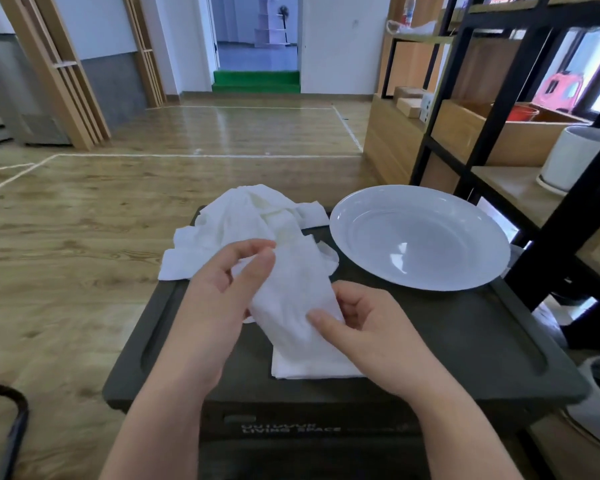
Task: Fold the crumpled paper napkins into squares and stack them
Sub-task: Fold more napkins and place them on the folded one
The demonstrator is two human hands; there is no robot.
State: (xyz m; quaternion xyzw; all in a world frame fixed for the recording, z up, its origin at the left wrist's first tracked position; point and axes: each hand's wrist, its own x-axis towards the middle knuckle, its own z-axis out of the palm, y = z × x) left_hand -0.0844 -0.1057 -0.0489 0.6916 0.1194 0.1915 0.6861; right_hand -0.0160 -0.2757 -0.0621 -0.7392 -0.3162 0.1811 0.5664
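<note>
A white paper napkin (291, 292) is held above the dark table top (447, 341), stretched between both hands. My left hand (222, 299) pinches its upper end between thumb and fingers. My right hand (364, 327) pinches its lower right edge with the thumb on top. Under it a folded white napkin (302, 368) lies flat on the table. A heap of crumpled white napkins (236, 223) sits at the table's far left corner and hangs over its edge.
A large white plate (420, 237) stands at the table's far right. A black metal shelf (499, 109) with a white pot (572, 157) stands close on the right. Wooden floor spreads to the left and beyond.
</note>
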